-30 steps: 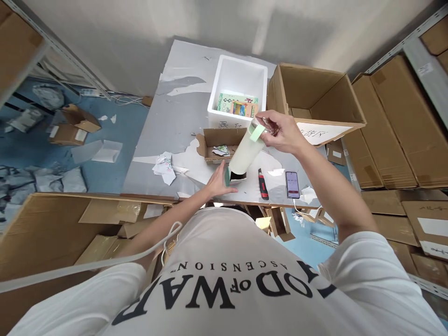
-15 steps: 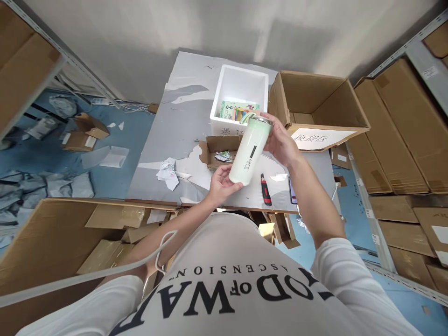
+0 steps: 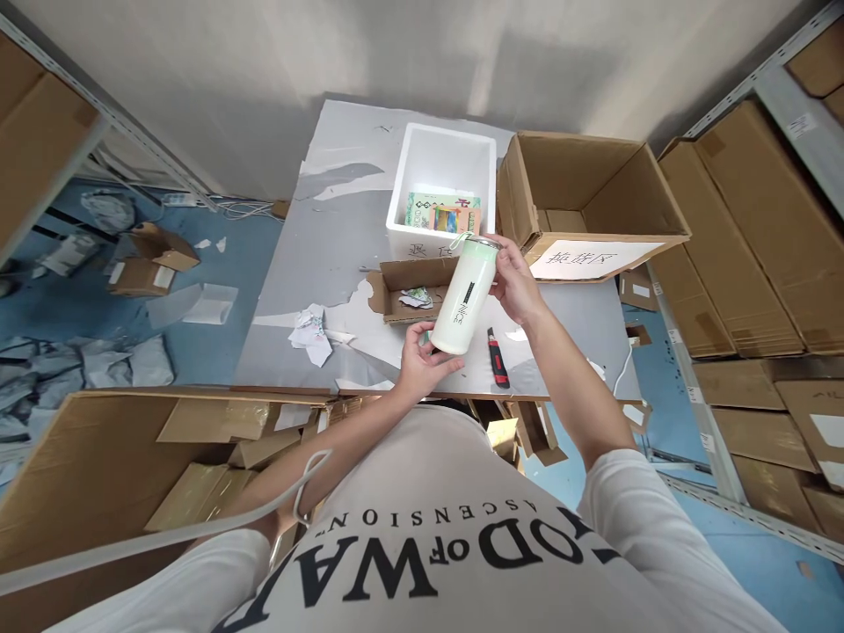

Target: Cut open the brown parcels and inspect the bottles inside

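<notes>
A pale green-and-white water bottle [image 3: 456,323] with a metal rim, a cord loop and "NICE" lettering is held tilted over the table. Its lid end is in the grip of my right hand [image 3: 516,280], fingers partly hidden behind it. At the base, my left hand [image 3: 422,362] supports the bottle with curled fingers, the thumb stretched out below. Just behind the bottle stands a small opened carton [image 3: 390,303] with crumpled paper [image 3: 417,297] inside. A red-and-black utility knife [image 3: 498,359] lies on the table to the right of the bottle's base.
A white foam box [image 3: 396,198] holding printed booklets [image 3: 454,218] stands at the back, beside a large open cardboard box [image 3: 518,198] with a handwritten label. Torn paper [image 3: 311,334] lies on the table [image 3: 283,281] at left. Stacked cartons [image 3: 752,229] line the right shelf.
The bottle has come slightly nearer and lower, its lid now below the booklets. My left thumb has lifted off the base a little. The view has shifted slightly.
</notes>
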`<act>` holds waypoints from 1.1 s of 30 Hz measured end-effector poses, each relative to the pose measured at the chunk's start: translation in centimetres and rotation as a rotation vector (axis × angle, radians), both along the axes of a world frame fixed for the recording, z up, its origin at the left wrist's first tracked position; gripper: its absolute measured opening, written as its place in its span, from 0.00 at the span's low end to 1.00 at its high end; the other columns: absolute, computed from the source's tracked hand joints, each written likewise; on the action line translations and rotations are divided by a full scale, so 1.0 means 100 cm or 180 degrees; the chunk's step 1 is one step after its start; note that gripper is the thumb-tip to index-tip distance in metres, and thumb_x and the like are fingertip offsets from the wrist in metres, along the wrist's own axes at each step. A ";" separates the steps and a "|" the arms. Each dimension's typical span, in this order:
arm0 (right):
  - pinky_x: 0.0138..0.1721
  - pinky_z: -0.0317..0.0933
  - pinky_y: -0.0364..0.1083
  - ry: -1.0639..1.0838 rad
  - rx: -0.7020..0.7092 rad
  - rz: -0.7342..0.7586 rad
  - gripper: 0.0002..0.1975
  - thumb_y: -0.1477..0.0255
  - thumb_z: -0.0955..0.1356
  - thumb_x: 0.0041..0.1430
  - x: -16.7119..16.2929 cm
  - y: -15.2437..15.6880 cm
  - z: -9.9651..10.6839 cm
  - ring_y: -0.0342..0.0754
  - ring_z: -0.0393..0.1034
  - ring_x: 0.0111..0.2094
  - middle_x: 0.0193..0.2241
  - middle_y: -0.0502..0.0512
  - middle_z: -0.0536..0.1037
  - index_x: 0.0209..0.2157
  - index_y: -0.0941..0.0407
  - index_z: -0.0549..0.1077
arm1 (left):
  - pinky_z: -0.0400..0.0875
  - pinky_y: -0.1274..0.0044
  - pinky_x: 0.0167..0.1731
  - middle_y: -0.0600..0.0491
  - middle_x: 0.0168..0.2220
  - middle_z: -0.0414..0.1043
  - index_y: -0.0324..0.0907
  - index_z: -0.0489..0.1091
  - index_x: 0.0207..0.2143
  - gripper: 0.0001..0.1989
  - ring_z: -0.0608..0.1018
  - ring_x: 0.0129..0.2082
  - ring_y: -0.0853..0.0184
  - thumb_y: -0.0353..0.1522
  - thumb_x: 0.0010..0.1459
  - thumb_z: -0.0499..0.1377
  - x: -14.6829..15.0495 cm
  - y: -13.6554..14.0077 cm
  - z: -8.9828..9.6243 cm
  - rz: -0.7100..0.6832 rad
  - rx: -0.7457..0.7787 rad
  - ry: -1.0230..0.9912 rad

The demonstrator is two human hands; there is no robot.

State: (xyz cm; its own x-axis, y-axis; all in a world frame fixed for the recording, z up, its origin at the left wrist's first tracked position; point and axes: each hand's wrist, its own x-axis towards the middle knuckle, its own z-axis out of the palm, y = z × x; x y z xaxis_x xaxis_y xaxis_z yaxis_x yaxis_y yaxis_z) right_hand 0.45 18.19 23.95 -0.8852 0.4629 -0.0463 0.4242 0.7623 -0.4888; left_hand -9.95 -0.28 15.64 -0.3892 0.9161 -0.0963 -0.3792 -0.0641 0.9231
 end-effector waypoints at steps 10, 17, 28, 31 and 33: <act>0.41 0.63 0.51 0.0170 0.0209 -0.0084 0.31 0.48 0.61 0.61 0.004 -0.008 0.012 0.57 0.65 0.48 0.50 0.64 0.70 0.58 0.53 0.61 | 0.76 0.64 0.44 0.50 0.50 0.71 0.49 0.62 0.47 0.31 0.78 0.46 0.59 0.50 0.44 0.67 -0.006 0.000 0.015 -0.0029 -0.0160 -0.0736; 0.41 0.64 0.51 0.0152 0.0123 0.0042 0.31 0.49 0.62 0.60 0.006 -0.017 0.018 0.56 0.65 0.49 0.50 0.63 0.70 0.58 0.52 0.61 | 0.73 0.61 0.50 0.44 0.50 0.74 0.44 0.65 0.50 0.32 0.79 0.48 0.53 0.57 0.54 0.53 -0.001 -0.007 0.022 -0.1066 -0.0585 -0.1372; 0.38 0.67 0.49 0.0405 -0.0202 -0.0324 0.29 0.49 0.63 0.60 0.004 -0.034 0.012 0.54 0.67 0.47 0.50 0.60 0.70 0.57 0.49 0.61 | 0.75 0.64 0.48 0.49 0.51 0.70 0.45 0.61 0.44 0.35 0.79 0.43 0.63 0.42 0.36 0.74 0.007 -0.017 0.004 0.0015 -0.0500 -0.0687; 0.39 0.67 0.48 0.0536 -0.0175 -0.0426 0.29 0.49 0.61 0.61 0.003 -0.034 0.012 0.54 0.66 0.49 0.53 0.61 0.68 0.59 0.49 0.58 | 0.75 0.65 0.47 0.51 0.46 0.72 0.45 0.62 0.42 0.33 0.79 0.39 0.66 0.42 0.37 0.74 0.008 -0.017 0.006 0.0071 -0.0464 -0.0746; 0.39 0.67 0.47 0.0659 -0.0143 -0.0525 0.29 0.50 0.59 0.63 0.003 -0.034 0.013 0.53 0.65 0.51 0.56 0.63 0.65 0.60 0.50 0.56 | 0.75 0.66 0.46 0.53 0.44 0.73 0.45 0.63 0.43 0.33 0.78 0.36 0.69 0.41 0.36 0.74 0.007 -0.017 0.007 0.0063 -0.0460 -0.0847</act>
